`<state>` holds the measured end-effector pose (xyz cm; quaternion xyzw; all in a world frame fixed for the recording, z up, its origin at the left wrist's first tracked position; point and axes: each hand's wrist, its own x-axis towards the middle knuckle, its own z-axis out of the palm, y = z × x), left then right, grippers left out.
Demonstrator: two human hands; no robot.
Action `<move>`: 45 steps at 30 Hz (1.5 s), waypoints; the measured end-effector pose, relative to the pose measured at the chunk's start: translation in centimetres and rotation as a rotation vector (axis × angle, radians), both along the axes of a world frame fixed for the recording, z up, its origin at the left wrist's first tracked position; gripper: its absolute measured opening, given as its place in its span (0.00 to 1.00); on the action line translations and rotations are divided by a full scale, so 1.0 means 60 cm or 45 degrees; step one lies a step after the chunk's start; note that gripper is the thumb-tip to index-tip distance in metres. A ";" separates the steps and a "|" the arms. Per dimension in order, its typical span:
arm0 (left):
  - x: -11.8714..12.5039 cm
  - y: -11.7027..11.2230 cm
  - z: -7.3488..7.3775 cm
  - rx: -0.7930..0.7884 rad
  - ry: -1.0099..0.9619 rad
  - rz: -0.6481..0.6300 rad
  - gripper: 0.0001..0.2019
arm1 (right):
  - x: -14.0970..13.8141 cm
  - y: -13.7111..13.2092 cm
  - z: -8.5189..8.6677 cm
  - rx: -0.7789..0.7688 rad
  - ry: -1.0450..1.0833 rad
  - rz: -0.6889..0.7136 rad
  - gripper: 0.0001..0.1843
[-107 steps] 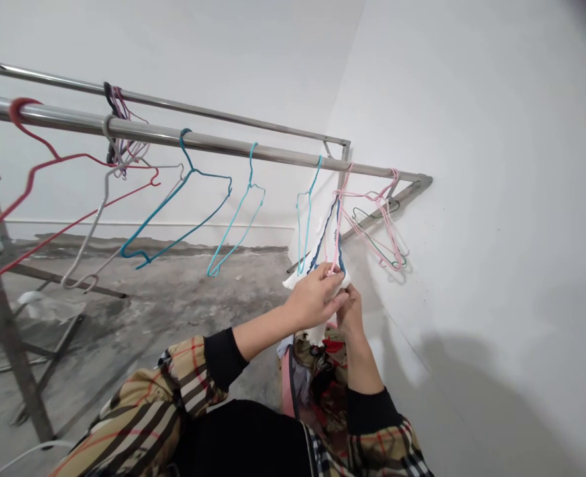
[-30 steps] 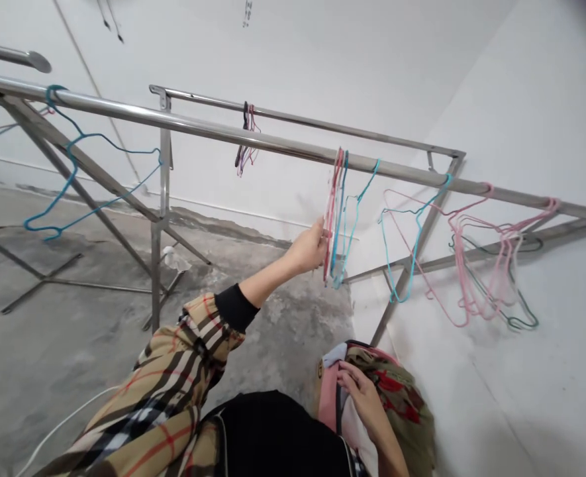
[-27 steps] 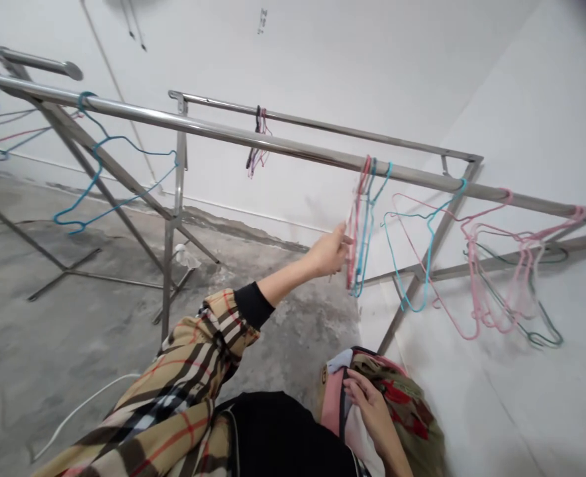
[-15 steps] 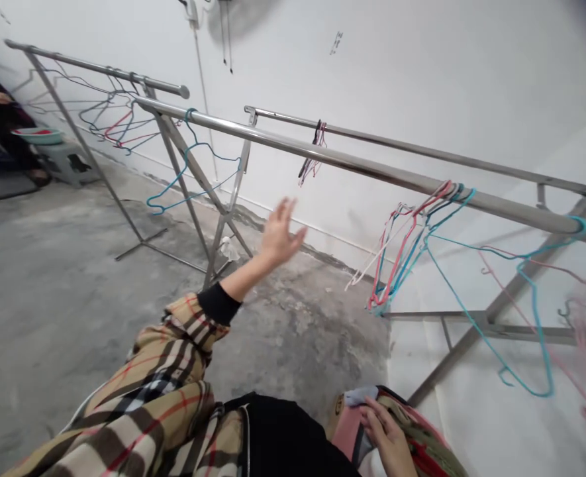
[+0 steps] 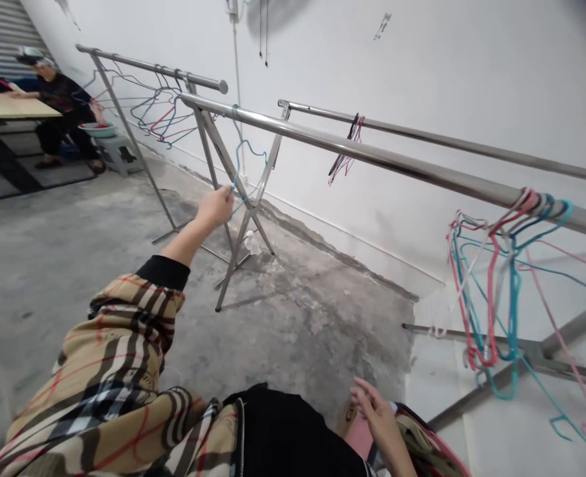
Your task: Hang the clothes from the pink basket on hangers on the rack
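My left hand [image 5: 215, 207] is closed round the lower left side of a blue clothes hanger [image 5: 244, 141]. That hanger's hook is still over the near steel rail [image 5: 332, 142]. My right hand [image 5: 379, 416] is low at the right, fingers stretched out and holding nothing, just above or beside a pile of folded clothes [image 5: 422, 440]. Pink and olive fabric shows in the pile, part of it hidden by the hand.
A bunch of pink, white and blue hangers [image 5: 494, 285] hangs farther right on the rail. Dark and pink hangers [image 5: 348, 149] are on the rear rail [image 5: 422, 136]. Another rack [image 5: 148, 67] with hangers stands left. Beyond it, a person [image 5: 59, 99] sits by a table [image 5: 14, 106].
My left hand has moved left and closed on the blue hanger. The view has turned left, bringing the seated person and table into sight. My right hand stays near the clothes.
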<state>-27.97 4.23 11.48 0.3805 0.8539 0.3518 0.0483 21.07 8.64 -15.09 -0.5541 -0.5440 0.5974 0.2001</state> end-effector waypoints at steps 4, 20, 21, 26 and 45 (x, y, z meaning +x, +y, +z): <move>0.050 0.035 -0.027 -0.017 0.133 -0.058 0.19 | -0.007 -0.006 -0.002 -0.044 -0.014 0.089 0.42; 0.180 0.030 -0.088 0.220 0.047 -0.477 0.27 | 0.022 -0.047 -0.016 -0.191 -0.130 0.203 0.39; 0.169 0.012 -0.094 0.245 0.029 -0.395 0.27 | 0.021 -0.048 -0.021 -0.219 -0.145 0.226 0.39; 0.097 -0.095 -0.175 0.496 -0.064 0.049 0.24 | 0.006 -0.045 -0.049 -0.304 -0.223 0.387 0.36; 0.291 -0.446 -0.701 -1.446 -0.719 0.201 0.21 | -0.212 -0.044 -0.173 -0.298 -0.374 1.097 0.29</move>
